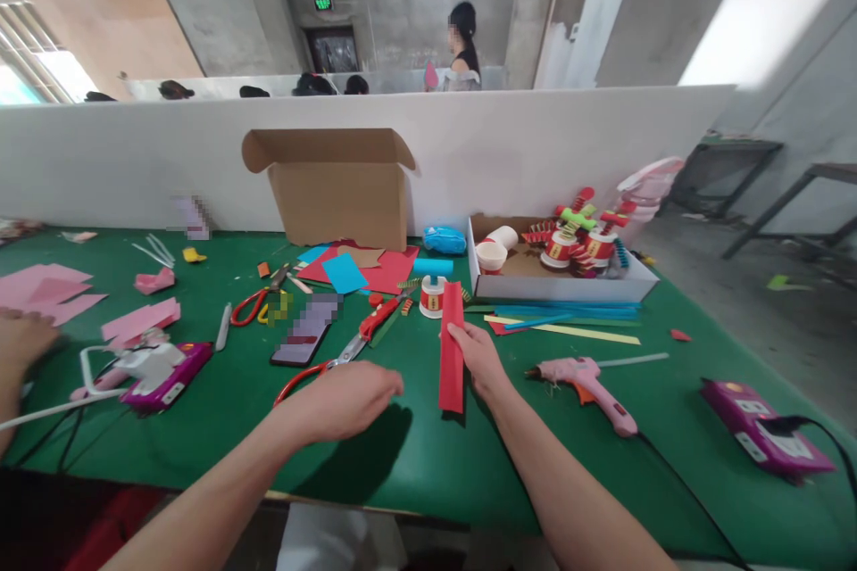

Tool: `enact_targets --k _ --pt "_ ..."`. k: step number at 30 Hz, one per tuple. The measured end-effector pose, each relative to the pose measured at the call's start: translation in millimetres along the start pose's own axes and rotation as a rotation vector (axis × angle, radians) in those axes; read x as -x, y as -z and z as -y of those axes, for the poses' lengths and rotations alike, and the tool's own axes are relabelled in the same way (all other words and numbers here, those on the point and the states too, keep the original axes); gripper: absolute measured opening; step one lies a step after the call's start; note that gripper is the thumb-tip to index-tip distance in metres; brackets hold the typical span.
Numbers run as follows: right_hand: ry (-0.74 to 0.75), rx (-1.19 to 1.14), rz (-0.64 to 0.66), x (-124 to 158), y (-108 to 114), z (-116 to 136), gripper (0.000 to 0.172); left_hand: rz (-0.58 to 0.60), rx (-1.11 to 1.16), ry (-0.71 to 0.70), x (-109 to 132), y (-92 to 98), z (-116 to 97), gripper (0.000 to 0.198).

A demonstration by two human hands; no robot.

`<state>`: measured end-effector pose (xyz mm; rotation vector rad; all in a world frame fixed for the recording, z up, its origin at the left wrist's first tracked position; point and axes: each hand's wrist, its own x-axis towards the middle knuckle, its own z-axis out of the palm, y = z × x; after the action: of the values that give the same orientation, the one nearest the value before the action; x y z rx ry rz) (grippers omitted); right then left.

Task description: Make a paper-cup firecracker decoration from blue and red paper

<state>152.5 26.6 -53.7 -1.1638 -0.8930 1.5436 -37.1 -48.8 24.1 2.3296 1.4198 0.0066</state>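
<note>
My right hand [478,359] grips a folded red paper strip [451,366] by its right edge, holding it upright over the green table. To the left, my left hand [367,397] hovers above the table with its fingers curled together, and nothing shows in them. Close to that hand lie red-handled scissors [348,350], their lower handle partly behind my wrist. Just beyond the red strip stands a white and red paper cup [432,296] with a blue piece on top and folded paper springs at its sides.
A pink glue gun [589,379] lies right, near a purple power strip [763,428]. Behind are a white box [562,287] of cup figures, paper strips [569,317] and coloured sheets [402,268]. A phone [308,330] lies left; another person's hand [27,339] is at far left.
</note>
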Motion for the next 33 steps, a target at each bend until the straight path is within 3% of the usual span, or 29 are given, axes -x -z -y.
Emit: enact_targets --k 2,5,10,15,21,27,33 --pt "0.031 0.006 -0.028 -3 2 -1 0.031 0.061 0.116 -0.055 -31 -1.0 -4 0.017" --pt "0.099 -0.010 -0.076 -6 5 -1 0.033 0.050 0.396 0.009 -72 -8.0 -4 0.016" --pt "0.124 -0.059 -0.068 -4 5 1 0.035 0.043 0.754 0.087 -109 -26.3 5 0.012" --pt "0.086 -0.070 0.013 0 1 1 0.036 -0.046 0.970 0.072 -116 -45.0 12 0.027" --pt "0.083 -0.077 0.012 -2 2 -3 0.036 -0.092 1.093 0.070 -116 -53.9 10 0.026" --pt "0.058 -0.078 -0.003 -2 2 -3 0.035 -0.126 1.108 0.095 -116 -53.8 10 0.020" --pt "0.074 -0.057 -0.073 -4 2 -1 0.034 -0.197 0.987 0.091 -112 -46.3 10 0.011"
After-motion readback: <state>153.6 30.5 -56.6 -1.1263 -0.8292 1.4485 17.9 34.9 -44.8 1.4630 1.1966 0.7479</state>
